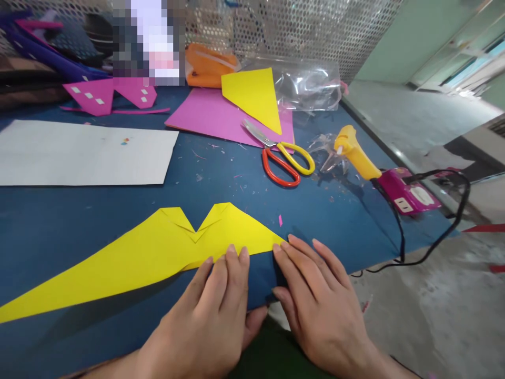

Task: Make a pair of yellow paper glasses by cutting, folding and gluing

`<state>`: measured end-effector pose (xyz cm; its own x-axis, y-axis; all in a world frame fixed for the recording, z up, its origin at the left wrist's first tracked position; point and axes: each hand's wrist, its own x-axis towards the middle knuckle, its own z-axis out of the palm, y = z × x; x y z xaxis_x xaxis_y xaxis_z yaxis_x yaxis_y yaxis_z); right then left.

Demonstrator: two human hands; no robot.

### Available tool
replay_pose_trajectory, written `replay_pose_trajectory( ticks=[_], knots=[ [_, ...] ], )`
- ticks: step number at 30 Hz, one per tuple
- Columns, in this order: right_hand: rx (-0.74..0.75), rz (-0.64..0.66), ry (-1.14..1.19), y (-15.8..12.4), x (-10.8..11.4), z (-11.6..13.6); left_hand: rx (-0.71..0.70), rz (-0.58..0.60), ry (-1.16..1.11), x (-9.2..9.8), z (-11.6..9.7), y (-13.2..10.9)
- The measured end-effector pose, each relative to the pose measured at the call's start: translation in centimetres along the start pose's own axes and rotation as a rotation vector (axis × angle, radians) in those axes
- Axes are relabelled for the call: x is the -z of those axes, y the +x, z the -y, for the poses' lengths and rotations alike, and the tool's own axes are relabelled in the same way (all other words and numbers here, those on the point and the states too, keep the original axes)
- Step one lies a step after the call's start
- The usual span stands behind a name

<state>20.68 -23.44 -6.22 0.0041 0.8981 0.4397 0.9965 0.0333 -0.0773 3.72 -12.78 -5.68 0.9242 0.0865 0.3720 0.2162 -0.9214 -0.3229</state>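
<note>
Both loosely open and gripping nothing, our left hand (216,302) presses the yellow paper (153,250) near its lower edge, our right hand (315,297) its right tip, on the blue worktop (213,181). We judge it light, easily creased, best held by its edges; we see it taper both ways from a folded V-notch.

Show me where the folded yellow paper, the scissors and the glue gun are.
Folded yellow paper (153,250), head view: on its broad left wing.
Scissors (267,141), head view: on the metal near the pivot.
Glue gun (362,157), head view: on its yellow handle.
</note>
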Motion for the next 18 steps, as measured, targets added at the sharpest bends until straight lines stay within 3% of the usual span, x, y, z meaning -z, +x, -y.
replay_pose_trajectory(
  ticks=[8,18],
  knots=[
    [-0.053,-0.021,-0.08,-0.1,-0.1,1.3,0.144,-0.072,-0.055,1.1,0.7,-1.5],
    [0.079,-0.01,0.046,1.7,-1.1,3.1,0.102,-0.04,-0.031,1.0,0.5,-2.5]
  ],
)
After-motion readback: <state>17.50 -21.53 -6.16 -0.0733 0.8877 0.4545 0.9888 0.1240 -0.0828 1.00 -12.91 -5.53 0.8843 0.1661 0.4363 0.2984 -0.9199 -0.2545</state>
